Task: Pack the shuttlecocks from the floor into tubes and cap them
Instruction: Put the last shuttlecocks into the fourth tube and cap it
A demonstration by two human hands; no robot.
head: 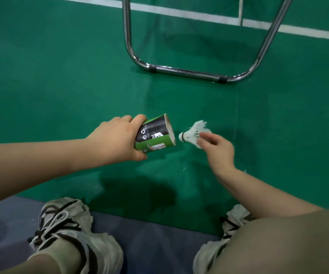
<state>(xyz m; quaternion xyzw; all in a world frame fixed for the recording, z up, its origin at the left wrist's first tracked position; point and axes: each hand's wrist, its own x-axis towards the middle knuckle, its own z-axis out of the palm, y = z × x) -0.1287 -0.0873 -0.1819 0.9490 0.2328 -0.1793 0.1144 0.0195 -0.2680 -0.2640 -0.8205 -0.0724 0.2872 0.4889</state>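
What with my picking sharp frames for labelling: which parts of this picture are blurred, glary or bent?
Head view: the right hand and the shuttlecock it pinches are motion-blurred; the left hand and the tube are fairly sharp; the chrome frame shows glare streaks; the white court line bows slightly from the wide-angle lens.

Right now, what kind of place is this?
Probably a badminton court: a green floor with white lines, plus a shuttlecock and a tube for it.
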